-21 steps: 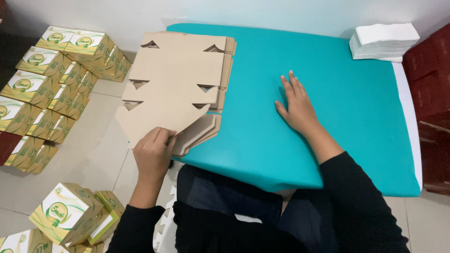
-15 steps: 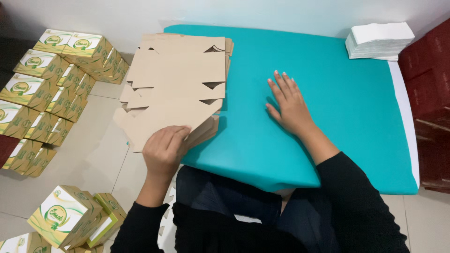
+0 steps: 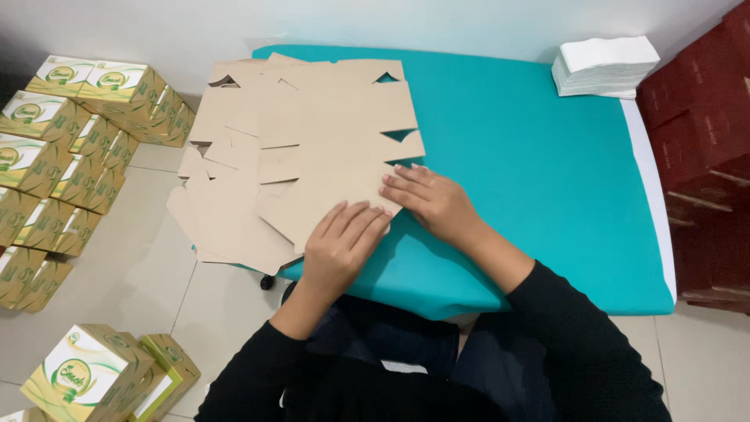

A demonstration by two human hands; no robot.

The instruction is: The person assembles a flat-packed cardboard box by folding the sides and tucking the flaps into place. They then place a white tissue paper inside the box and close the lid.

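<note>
Since the earlier frame the right hand (image 3: 433, 199) has come across from the bare teal cover to the cardboard, and the top sheet has slid to the right, so it now lies more over the counter (image 3: 531, 180) than over its left edge. Both hands lie flat and open on this top cardboard sheet (image 3: 336, 141), palms down, fingers spread, gripping nothing; the left hand (image 3: 344, 242) presses near the lower corner and the right hand touches the edge just beside it. The sheet is a flat, unfolded box blank with notched flaps, and it sits on a loose pile of similar blanks (image 3: 226, 195) that hangs partly over the left edge of the counter. As I judge it, the work is at an early step for this piece: the blank is separated and pulled toward the person, but no flap is folded yet. Many finished green and white boxes (image 3: 70, 148) stand stacked on the floor at the left, and more near the person's knee (image 3: 86, 375), so a good part seems done already, while several blanks remain. A stack of white sheets (image 3: 601, 66), perhaps paper, rests at the far right corner; dark red cartons (image 3: 703, 156) stand beside the counter.
</note>
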